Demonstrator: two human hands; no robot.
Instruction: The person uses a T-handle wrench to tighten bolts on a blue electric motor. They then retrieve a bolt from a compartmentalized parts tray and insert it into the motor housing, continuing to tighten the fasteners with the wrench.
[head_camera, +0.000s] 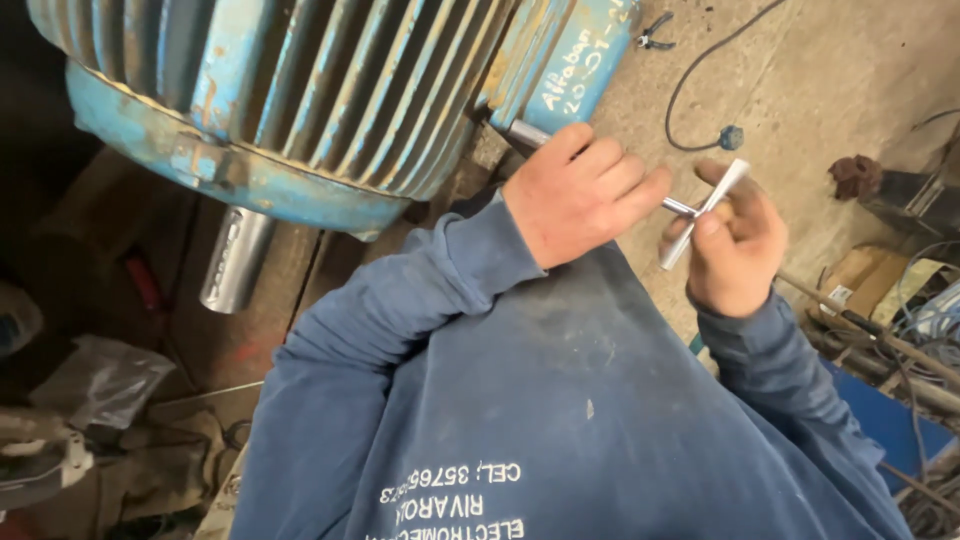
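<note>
My left hand (580, 195) gripped the wrench (700, 210) shaft, right hand (735, 245) closed on its crossbar, socket end seated at the blue motor (320, 100) housing. Bolt progress I couldn't tell.

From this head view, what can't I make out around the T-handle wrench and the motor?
- Wrench tip: the shaft of the T-handle wrench runs under the left hand, and its far end disappears behind the blue motor, so what it seats on is hidden.
- Right hand: its fingers cover part of the crossbar.
- Motor: cut off by the top and left edges.
- Small pliers on the floor: too small to tell details.
</note>
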